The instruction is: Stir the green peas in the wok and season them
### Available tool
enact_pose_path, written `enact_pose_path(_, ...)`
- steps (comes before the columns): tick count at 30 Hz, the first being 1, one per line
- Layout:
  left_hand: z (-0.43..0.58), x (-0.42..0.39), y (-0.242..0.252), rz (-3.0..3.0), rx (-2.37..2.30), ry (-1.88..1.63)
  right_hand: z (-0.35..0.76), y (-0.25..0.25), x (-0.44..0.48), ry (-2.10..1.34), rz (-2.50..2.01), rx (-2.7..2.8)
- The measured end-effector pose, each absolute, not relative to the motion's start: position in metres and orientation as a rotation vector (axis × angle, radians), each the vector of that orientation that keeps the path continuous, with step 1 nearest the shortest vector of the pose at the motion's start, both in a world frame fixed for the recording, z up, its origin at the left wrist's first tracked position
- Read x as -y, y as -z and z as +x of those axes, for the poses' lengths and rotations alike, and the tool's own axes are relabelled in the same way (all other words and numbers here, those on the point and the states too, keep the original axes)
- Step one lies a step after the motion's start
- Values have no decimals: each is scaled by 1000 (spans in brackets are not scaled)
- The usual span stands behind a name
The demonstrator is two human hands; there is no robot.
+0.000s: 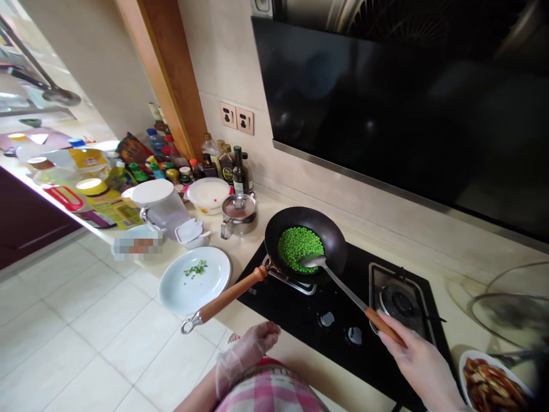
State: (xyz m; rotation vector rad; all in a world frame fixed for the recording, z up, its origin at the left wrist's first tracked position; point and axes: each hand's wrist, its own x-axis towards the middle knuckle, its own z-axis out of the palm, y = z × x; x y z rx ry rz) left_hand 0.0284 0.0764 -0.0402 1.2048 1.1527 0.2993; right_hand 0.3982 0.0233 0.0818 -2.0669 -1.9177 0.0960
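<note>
My right hand (418, 357) grips the wooden handle of a metal spatula (347, 293). Its blade rests among bright green peas (300, 246) in a dark wok (328, 232) on the left burner. The wok's wooden handle (234, 293) points toward the front left, out over the counter edge, with no hand on it. My left hand (253, 346), in a clear plastic glove, is held in front of the pink checked apron (274, 392). Its fingers are curled together and nothing shows in them. Left of the wok, a white plate (217, 280) bears some chopped greens (195, 268).
A lidded metal pot (239, 214), a white-lidded pitcher (160, 212) and several bottles (238, 171) crowd the counter's left. The right burner (398, 303) has no pan. A glass lid (510, 317) and a bowl of cooked food (493, 383) sit at right; the range hood (398, 126) overhangs.
</note>
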Motion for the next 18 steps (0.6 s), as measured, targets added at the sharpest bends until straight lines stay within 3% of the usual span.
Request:
enact_pose_path(11,37,-64,57,1226,-1121,-310,384,-78,-62,-214,-2241,1821)
enact_pose_path(18,44,-62,58,1204,-1138,-334,434,-49,-19,-179,-2078,1682)
